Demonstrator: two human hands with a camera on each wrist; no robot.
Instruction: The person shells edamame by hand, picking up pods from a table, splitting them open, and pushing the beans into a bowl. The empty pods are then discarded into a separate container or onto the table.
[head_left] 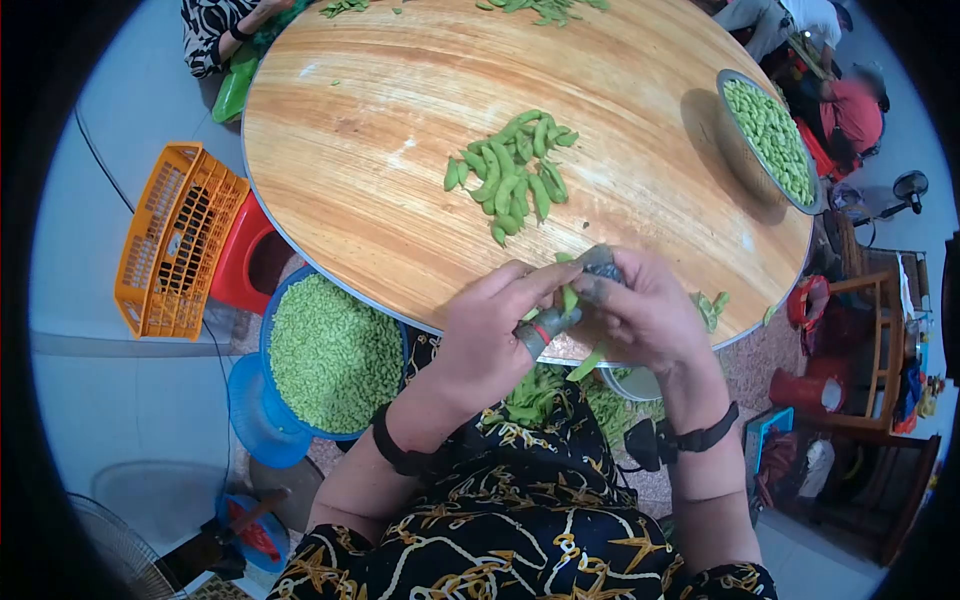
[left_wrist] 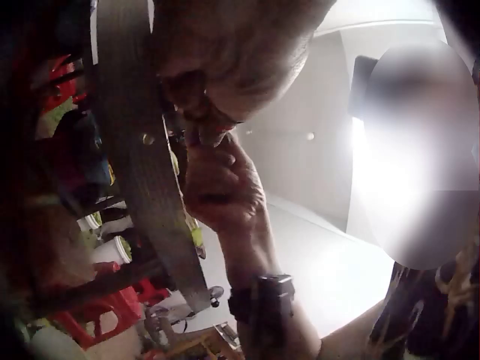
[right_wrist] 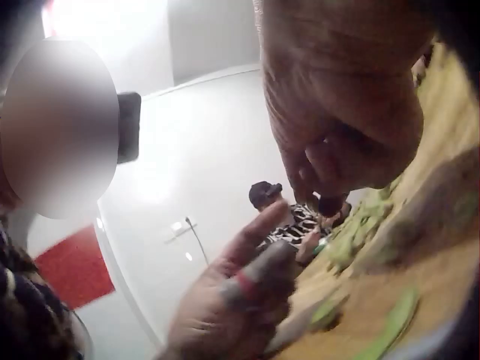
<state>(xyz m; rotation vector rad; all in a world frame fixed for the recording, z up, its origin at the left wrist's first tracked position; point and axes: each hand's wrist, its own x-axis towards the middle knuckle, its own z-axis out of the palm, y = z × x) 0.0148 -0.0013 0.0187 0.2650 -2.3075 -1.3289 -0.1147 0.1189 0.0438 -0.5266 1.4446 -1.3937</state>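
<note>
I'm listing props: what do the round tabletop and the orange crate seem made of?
The round tabletop looks like wood or wood-print laminate, with a soft sheen: streaky grain and pale glints show. The orange crate looks like moulded plastic, smooth, perhaps slightly glossy: uniform colour, slotted sides.

You are working in a home or small eatery, which one is unclear: a round wooden table [head_left: 360, 200], red stool [head_left: 236, 258], orange crate [head_left: 160, 245], fan [head_left: 115, 540] and blue tub [head_left: 267, 345] are surrounding you.

Round wooden surface [head_left: 350, 190] filling middle; red stool [head_left: 232, 262] standing near its edge; pale wall [right_wrist: 176, 157] catching bright light [right_wrist: 135, 21].
</note>
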